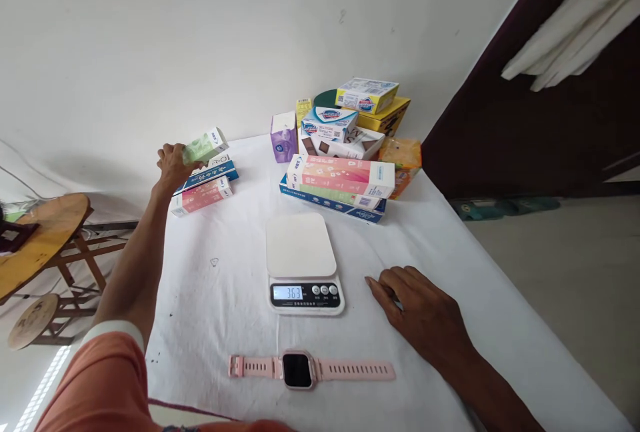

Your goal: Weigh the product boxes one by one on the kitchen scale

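My left hand reaches to the back left of the table and is closed on a light green toothpaste box. It holds the box just over a blue box and a pink-and-white toothpaste box. My right hand rests on the cloth at the right, its fingers curled in and nothing seen in them. A white digital kitchen scale sits between my hands, with a bare plate and a lit display that seems to read 363. In front of it lies a pink smartwatch, its strap stretched flat.
At the back right are stacked boxes: a pink toothpaste box, a blue box, soap boxes, a purple box and an orange pack. White cloth covers the table. A wooden table and stool stand left.
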A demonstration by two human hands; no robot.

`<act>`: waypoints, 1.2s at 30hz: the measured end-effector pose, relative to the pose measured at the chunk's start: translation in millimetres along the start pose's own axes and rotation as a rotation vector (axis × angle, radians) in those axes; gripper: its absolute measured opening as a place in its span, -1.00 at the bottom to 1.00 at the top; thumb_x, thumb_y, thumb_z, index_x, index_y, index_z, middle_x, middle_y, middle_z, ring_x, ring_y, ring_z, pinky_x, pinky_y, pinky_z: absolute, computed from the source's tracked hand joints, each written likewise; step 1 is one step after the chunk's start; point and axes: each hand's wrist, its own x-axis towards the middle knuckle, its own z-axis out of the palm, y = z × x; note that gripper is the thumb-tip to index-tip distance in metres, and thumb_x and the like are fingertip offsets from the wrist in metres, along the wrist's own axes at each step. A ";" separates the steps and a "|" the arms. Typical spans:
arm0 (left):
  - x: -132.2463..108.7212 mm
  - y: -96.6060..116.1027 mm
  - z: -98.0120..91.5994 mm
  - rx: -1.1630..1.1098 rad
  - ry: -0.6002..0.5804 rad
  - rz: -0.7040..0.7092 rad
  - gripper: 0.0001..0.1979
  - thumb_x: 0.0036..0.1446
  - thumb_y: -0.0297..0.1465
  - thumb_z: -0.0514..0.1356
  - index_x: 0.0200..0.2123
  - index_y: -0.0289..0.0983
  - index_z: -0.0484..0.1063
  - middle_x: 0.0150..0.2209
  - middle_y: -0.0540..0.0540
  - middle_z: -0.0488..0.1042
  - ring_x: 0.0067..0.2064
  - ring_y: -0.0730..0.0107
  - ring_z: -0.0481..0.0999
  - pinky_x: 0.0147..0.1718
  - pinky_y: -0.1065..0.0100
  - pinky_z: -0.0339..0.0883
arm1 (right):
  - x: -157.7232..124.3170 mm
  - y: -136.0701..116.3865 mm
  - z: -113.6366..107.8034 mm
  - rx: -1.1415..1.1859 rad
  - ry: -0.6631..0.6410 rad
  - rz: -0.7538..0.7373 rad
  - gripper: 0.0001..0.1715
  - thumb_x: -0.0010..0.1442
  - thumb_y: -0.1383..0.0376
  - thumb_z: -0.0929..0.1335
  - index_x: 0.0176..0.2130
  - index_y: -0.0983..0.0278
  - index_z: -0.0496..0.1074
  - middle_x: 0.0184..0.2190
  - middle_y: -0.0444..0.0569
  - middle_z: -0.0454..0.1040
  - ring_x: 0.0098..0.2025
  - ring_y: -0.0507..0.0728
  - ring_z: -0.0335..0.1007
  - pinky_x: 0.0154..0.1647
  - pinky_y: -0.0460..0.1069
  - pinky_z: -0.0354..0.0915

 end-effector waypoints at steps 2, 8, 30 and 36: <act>-17.8 7.6 -13.2 0.021 0.039 0.111 -0.28 0.12 0.05 0.34 0.22 -0.20 0.35 0.24 -0.38 0.28 0.30 -0.32 0.22 0.22 -0.22 0.24 | -0.7 0.4 0.4 0.004 -0.006 0.006 -0.57 0.46 0.26 0.31 -0.48 0.18 0.25 -0.55 -0.14 0.34 -0.45 0.07 0.25 -0.36 0.01 0.13; -107.7 58.9 -34.3 0.011 -0.095 0.535 -0.47 0.17 -0.07 0.38 0.14 -0.10 0.42 0.08 -0.22 0.39 0.15 -0.13 0.32 0.19 -0.12 0.20 | -2.8 1.1 1.9 -0.009 0.009 -0.006 -0.58 0.47 0.26 0.30 -0.46 0.20 0.27 -0.55 -0.14 0.37 -0.45 0.05 0.26 -0.38 0.00 0.12; -179.7 105.8 -52.1 -0.362 -0.123 0.643 -0.48 0.39 -0.05 0.18 0.29 -0.15 0.31 0.16 -0.24 0.43 0.18 0.03 0.47 0.12 0.02 0.37 | -4.3 3.7 7.3 0.006 -0.033 0.016 -0.56 0.48 0.22 0.24 -0.47 0.19 0.28 -0.49 -0.06 0.47 -0.38 0.11 0.34 -0.35 0.02 0.13; -186.7 119.7 -42.4 -0.267 -0.225 0.734 -0.48 0.31 -0.12 0.30 0.26 -0.12 0.35 0.12 -0.20 0.47 0.18 0.00 0.45 0.19 -0.06 0.30 | -3.7 3.9 6.7 0.010 -0.029 0.013 -0.58 0.47 0.23 0.25 -0.46 0.19 0.28 -0.50 -0.08 0.47 -0.40 0.10 0.33 -0.38 0.01 0.13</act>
